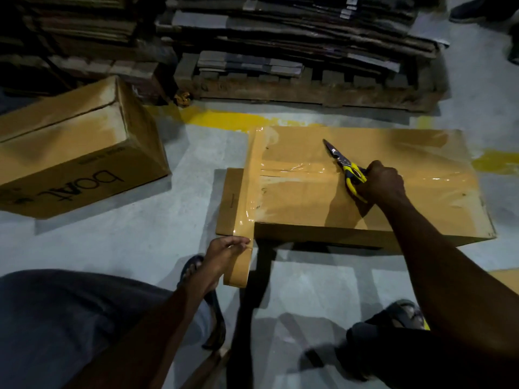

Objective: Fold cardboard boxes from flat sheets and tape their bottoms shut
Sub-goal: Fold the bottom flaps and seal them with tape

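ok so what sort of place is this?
Likely a warehouse or packing floor: a wooden pallet stacked with flat cardboard sheets, a concrete floor with a painted yellow line, and a box being taped on it.

Two cardboard boxes (303, 197) (64, 147), one tape roll (237, 269), one pair of scissors (345, 162), two hands (222, 252) (384, 182)

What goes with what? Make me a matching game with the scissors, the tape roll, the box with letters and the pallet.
Things:
1. scissors
2. tape roll
3. lettered box
4. pallet

Places:
A. under the stacks of flat cardboard
B. held by the left hand
C. lying on the floor, far left
D. held by the right hand

Pairs: 1-D, 2-B, 3-C, 4-A
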The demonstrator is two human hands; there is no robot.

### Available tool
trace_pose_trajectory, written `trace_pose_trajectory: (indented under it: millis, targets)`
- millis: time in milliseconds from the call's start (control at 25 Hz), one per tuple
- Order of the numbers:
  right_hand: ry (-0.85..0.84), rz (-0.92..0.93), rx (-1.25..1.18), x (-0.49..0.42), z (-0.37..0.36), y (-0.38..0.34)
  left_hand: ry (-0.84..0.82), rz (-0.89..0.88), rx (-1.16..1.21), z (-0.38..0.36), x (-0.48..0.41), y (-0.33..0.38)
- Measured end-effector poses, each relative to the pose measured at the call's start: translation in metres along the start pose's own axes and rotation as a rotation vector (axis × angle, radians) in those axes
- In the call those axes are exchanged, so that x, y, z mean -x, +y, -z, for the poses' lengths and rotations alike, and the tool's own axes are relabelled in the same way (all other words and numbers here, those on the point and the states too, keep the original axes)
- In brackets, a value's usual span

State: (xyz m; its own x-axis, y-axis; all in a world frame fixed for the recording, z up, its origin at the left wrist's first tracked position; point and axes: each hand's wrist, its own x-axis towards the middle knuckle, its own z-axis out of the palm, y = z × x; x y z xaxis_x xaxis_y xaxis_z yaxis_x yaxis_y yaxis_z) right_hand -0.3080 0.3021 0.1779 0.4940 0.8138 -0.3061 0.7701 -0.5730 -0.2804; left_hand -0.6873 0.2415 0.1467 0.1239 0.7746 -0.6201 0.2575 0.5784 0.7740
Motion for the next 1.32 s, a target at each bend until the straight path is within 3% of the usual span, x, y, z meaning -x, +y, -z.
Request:
trace_pose_trajectory:
  millis: [80, 240, 360, 560, 720, 1320]
  targets:
    - [-0.159, 0.108, -0.115, 0.005, 0.006, -0.008, -0.007, 0.006, 0.003, -0.002, 0.003, 0.005]
    - [-0.732, 0.299, -0.463, 0.030, 0.008, -0.021, 0.005, 0.000, 0.006, -0.005, 0.006, 0.007]
    - [-0.972, 0.443, -0.369, 0.056, 0.002, -0.029, 0.007, 0.026, 0.015, -0.005, 0.006, 0.006]
    - [-1.090, 0.576, -0.120, 0.075, -0.006, -0.039, 0.011, 0.048, -0.003, -0.005, 0.011, 0.013]
    - [-1.042, 0.576, -0.024, 0.077, -0.019, -0.039, 0.002, 0.075, 0.033, -0.001, 0.009, 0.011]
    - [-1.021, 0.531, -0.108, 0.077, -0.039, -0.032, 0.012, 0.090, 0.016, 0.002, 0.006, 0.005]
